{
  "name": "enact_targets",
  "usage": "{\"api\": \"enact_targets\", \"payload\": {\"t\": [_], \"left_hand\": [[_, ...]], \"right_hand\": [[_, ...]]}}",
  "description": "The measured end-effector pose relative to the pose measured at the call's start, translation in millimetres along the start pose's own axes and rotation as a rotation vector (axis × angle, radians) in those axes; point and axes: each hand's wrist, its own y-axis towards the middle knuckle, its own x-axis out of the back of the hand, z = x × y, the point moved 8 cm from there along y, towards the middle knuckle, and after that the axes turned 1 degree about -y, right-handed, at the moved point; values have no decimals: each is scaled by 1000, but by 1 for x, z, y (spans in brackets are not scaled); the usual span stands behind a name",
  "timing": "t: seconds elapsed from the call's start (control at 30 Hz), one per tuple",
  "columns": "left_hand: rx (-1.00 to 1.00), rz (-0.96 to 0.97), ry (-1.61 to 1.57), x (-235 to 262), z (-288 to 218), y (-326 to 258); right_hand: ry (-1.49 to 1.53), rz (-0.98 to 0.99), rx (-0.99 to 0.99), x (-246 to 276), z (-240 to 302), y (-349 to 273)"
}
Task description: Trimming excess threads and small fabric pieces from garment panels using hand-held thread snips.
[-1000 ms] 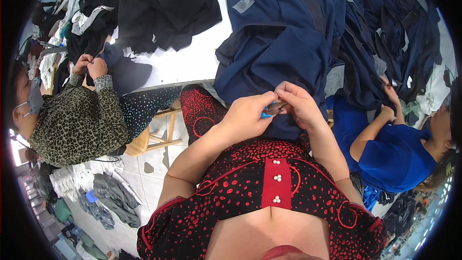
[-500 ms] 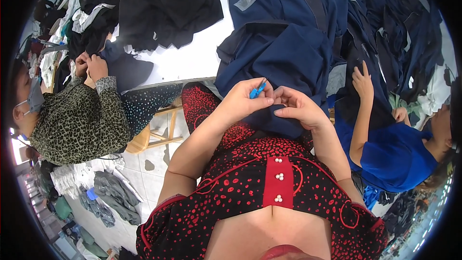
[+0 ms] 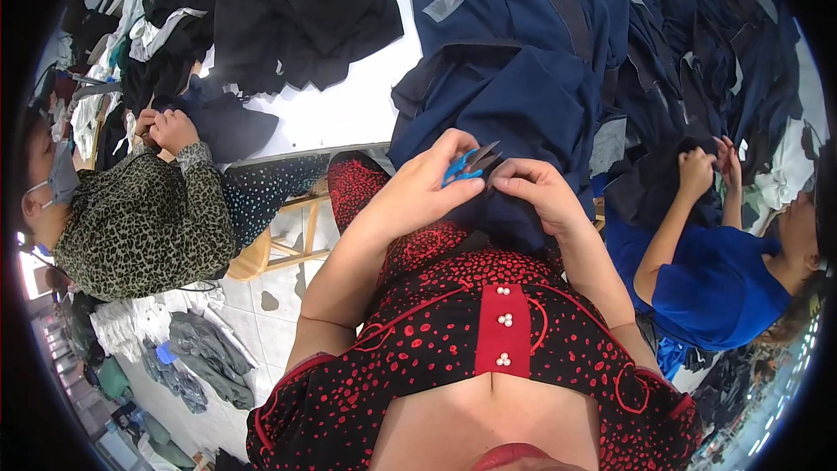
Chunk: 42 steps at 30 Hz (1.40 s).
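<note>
My left hand point(image 3: 429, 181) is closed around a small pair of thread snips point(image 3: 459, 171) with blue handles. Their metal blades stand apart and point toward my right hand point(image 3: 542, 190). Thumb and fingers of that hand pinch an edge of a dark navy garment point(image 3: 510, 109), close beside the blade tips. The garment hangs over the table edge into my lap and runs back across the table. Whether a thread lies between the blades is too small to tell.
A white table point(image 3: 336, 118) spreads ahead, with a pile of black clothes point(image 3: 301, 17) at its left. A person in a leopard-print top point(image 3: 144, 222) handles dark cloth on the left. Another, in a blue shirt point(image 3: 715, 283), works on dark cloth at the right. A wooden stool point(image 3: 288, 240) stands at left.
The snips have turned in my left hand, so their spread blades now show. My hands have drawn slightly apart. The right-hand person has brought both hands together on dark cloth.
</note>
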Motion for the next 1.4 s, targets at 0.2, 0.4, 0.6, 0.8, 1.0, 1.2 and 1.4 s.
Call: {"api": "enact_targets", "payload": {"t": [0.2,0.4,0.6,0.8,1.0,1.2,1.4], "left_hand": [[22,161,292,3,-12,-18],[66,160,360,2,-11,-23],[19,144,362,-3,-22,-24],[48,78,481,-3,-18,-20],[27,75,460,-6,-18,-19],[11,97,412,-7,-15,-14],[53,142,373,-5,-9,-12]], "right_hand": [[107,-59,-5,1,0,-1],[-37,-77,88,-3,13,-3],[-124,-111,144,-4,17,-6],[-209,-122,211,-6,20,-5],[-262,-129,222,-5,21,-7],[-229,-129,205,-3,18,-7],[-140,-130,165,-1,17,-6]]}}
